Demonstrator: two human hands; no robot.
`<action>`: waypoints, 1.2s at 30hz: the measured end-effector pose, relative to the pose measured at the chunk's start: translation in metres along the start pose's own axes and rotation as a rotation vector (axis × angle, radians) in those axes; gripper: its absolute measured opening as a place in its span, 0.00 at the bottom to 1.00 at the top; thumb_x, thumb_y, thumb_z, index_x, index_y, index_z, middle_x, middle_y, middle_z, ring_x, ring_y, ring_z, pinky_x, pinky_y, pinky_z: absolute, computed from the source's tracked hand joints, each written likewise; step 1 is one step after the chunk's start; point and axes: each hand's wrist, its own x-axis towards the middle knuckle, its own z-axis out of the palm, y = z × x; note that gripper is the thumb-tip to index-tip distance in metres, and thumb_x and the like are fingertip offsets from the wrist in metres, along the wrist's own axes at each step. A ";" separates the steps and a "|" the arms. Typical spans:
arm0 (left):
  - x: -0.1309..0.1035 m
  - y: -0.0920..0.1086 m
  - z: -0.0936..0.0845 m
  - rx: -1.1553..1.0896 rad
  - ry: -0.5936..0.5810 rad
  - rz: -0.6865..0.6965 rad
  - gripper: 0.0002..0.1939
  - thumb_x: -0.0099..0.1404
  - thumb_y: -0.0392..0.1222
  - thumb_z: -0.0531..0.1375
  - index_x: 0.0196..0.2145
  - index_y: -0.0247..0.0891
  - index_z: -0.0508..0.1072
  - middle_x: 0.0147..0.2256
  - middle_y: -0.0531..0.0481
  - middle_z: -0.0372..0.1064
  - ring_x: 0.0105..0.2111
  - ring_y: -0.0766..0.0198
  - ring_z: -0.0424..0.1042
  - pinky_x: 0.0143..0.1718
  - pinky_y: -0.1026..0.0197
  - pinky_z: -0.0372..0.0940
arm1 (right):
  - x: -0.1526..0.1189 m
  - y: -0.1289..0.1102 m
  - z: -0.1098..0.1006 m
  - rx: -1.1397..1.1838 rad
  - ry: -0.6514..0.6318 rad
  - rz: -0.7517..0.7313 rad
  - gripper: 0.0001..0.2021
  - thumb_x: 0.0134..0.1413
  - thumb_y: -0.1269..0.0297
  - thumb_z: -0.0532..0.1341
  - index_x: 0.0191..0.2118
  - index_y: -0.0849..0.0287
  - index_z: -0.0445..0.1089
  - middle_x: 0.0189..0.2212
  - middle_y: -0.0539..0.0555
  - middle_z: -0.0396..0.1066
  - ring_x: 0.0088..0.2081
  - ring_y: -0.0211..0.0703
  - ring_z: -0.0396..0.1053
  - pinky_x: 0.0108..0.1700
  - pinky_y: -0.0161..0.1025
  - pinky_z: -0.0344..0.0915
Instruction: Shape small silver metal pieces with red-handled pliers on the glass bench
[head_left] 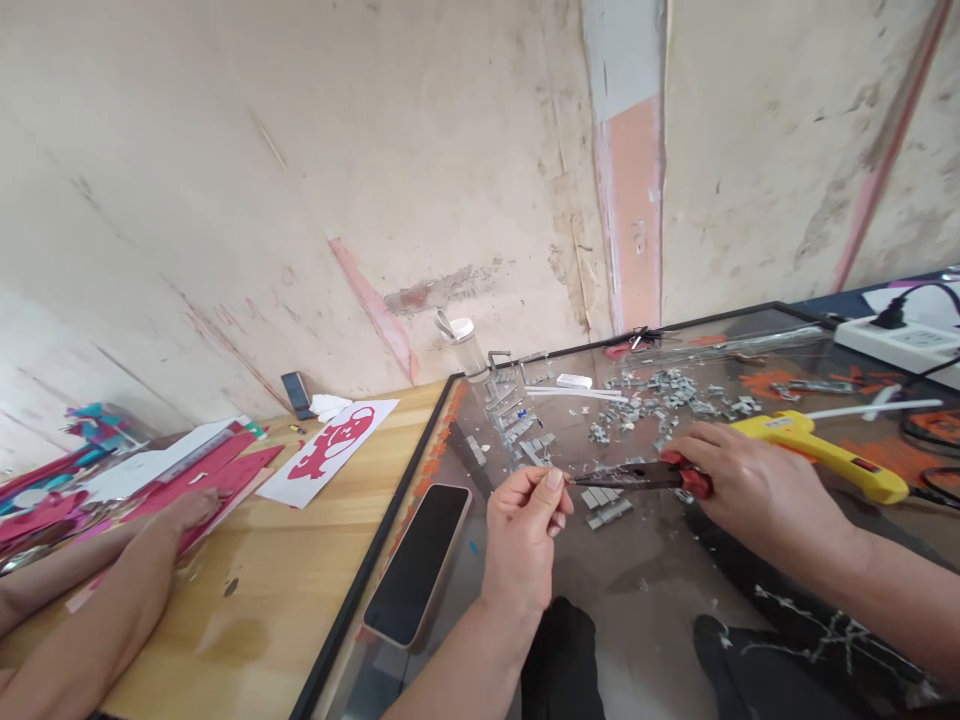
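My right hand (724,475) is wrapped round the red handles of needle-nose pliers (634,475), whose dark jaws point left. At the jaw tips, my left hand (529,510) is closed in a pinch of thumb and fingers. Whatever sits between those fingers is too small to make out. Below the pliers, flat grey metal pieces (607,508) lie on the glass tabletop (637,610). Behind my hands, many small grey metal parts (667,390) are scattered in a loose heap.
A yellow glue gun (825,455) lies right of my right hand, near a white power strip (900,345). Left are a phone (418,565) and a clear bottle (469,350). On the wooden table, another person's arms (127,570) reach over red sheets (202,485) beside a red paper cutout (330,450).
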 end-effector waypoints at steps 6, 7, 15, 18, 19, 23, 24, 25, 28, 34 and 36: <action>-0.006 0.017 -0.011 0.534 -0.003 0.505 0.08 0.61 0.38 0.57 0.25 0.35 0.70 0.22 0.54 0.63 0.23 0.70 0.61 0.27 0.66 0.57 | -0.003 -0.010 0.001 0.254 -0.339 0.127 0.09 0.49 0.70 0.51 0.24 0.55 0.65 0.25 0.48 0.69 0.26 0.37 0.65 0.24 0.33 0.47; -0.007 0.020 -0.012 0.592 -0.017 0.574 0.08 0.61 0.37 0.57 0.25 0.35 0.70 0.22 0.53 0.63 0.24 0.69 0.62 0.28 0.66 0.58 | -0.005 -0.009 0.003 0.306 -0.385 0.136 0.09 0.50 0.69 0.51 0.24 0.55 0.65 0.24 0.48 0.69 0.25 0.37 0.64 0.24 0.32 0.48; -0.003 0.021 -0.010 0.696 -0.132 0.563 0.09 0.61 0.37 0.57 0.24 0.35 0.71 0.22 0.52 0.64 0.24 0.69 0.63 0.28 0.66 0.59 | -0.006 0.007 0.009 0.394 -0.467 0.112 0.09 0.48 0.64 0.54 0.20 0.56 0.64 0.20 0.48 0.67 0.23 0.37 0.62 0.25 0.34 0.49; 0.002 0.015 -0.005 0.494 -0.173 0.200 0.11 0.62 0.45 0.56 0.32 0.34 0.74 0.24 0.49 0.69 0.23 0.69 0.65 0.25 0.66 0.60 | -0.002 0.012 -0.003 0.235 -0.359 0.208 0.09 0.47 0.70 0.51 0.24 0.54 0.66 0.26 0.48 0.69 0.27 0.39 0.65 0.24 0.34 0.48; 0.004 0.014 -0.003 0.428 -0.205 0.129 0.13 0.62 0.47 0.56 0.35 0.33 0.74 0.26 0.47 0.70 0.24 0.68 0.66 0.25 0.66 0.61 | -0.001 0.015 -0.007 0.195 -0.330 0.212 0.09 0.46 0.71 0.51 0.25 0.54 0.66 0.27 0.48 0.70 0.27 0.40 0.65 0.24 0.34 0.48; 0.014 0.019 0.003 0.236 -0.295 -0.075 0.21 0.61 0.53 0.56 0.36 0.30 0.76 0.33 0.39 0.73 0.30 0.62 0.69 0.26 0.64 0.61 | 0.001 0.026 -0.011 0.106 -0.218 0.178 0.11 0.46 0.72 0.51 0.29 0.52 0.68 0.32 0.48 0.70 0.32 0.42 0.67 0.24 0.34 0.47; 0.017 0.021 0.004 0.219 -0.300 -0.116 0.21 0.60 0.53 0.56 0.35 0.30 0.77 0.35 0.38 0.73 0.31 0.62 0.69 0.26 0.64 0.61 | 0.001 0.029 -0.010 0.090 -0.196 0.168 0.11 0.45 0.72 0.51 0.29 0.52 0.69 0.33 0.49 0.71 0.33 0.42 0.68 0.24 0.34 0.47; 0.021 0.023 0.005 0.220 -0.307 -0.142 0.21 0.60 0.53 0.57 0.35 0.30 0.77 0.37 0.38 0.72 0.32 0.62 0.69 0.27 0.65 0.60 | 0.001 0.031 -0.009 0.075 -0.176 0.161 0.12 0.45 0.73 0.51 0.30 0.52 0.69 0.33 0.49 0.71 0.34 0.43 0.68 0.23 0.34 0.46; 0.030 0.026 0.008 0.265 -0.353 -0.195 0.18 0.58 0.51 0.59 0.35 0.32 0.77 0.36 0.40 0.72 0.30 0.66 0.67 0.25 0.67 0.57 | 0.001 0.037 -0.006 0.033 -0.135 0.136 0.12 0.47 0.73 0.51 0.31 0.51 0.70 0.34 0.49 0.71 0.34 0.43 0.68 0.22 0.34 0.46; 0.039 0.013 0.013 0.299 -0.333 -0.296 0.16 0.49 0.50 0.66 0.29 0.32 0.78 0.24 0.48 0.69 0.20 0.73 0.57 0.21 0.67 0.48 | 0.002 0.048 -0.003 -0.049 -0.112 0.100 0.13 0.49 0.73 0.51 0.34 0.51 0.70 0.36 0.49 0.70 0.35 0.43 0.67 0.23 0.34 0.49; 0.040 0.006 0.013 0.324 -0.302 -0.298 0.16 0.46 0.49 0.68 0.28 0.32 0.78 0.22 0.51 0.67 0.19 0.75 0.54 0.20 0.67 0.47 | 0.002 0.049 -0.002 -0.050 -0.118 0.089 0.14 0.48 0.74 0.52 0.34 0.50 0.70 0.35 0.49 0.70 0.36 0.42 0.67 0.23 0.34 0.50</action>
